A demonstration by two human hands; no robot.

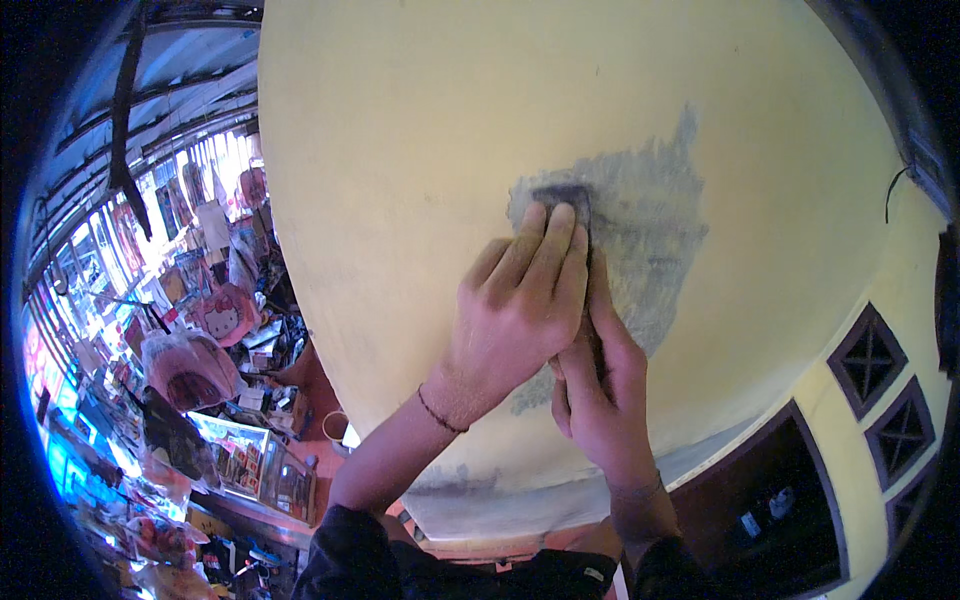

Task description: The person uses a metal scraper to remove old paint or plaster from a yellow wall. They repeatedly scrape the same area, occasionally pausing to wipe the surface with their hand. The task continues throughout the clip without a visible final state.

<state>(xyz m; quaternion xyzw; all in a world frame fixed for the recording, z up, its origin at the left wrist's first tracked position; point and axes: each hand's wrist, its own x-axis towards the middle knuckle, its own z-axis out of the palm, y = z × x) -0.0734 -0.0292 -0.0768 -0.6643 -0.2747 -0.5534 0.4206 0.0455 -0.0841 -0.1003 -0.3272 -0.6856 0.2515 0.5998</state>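
In front of me a pale yellow painted wall (pixel 390 150) carries an irregular grey patch (pixel 645 202) with ragged edges, where a bare or filled layer shows. A flat dark hand tool (pixel 577 193) lies against the patch's left part. My left hand (pixel 521 300) presses its fingertips onto the broad end of this tool; a thin dark cord circles that wrist. Lower down, my right hand (pixel 611 390) is closed around the tool's narrow rear part, one finger stretched along its side. Most of the tool is hidden by both hands, so its exact kind cannot be told.
To the left, bagged goods hang, among them a pink bag (pixel 225 315), above a glass display case (pixel 232 457). A whitish bucket (pixel 337 431) stands by the wall's left edge. At right are a dark doorway (pixel 765 502) and a diamond-shaped vent (pixel 868 361).
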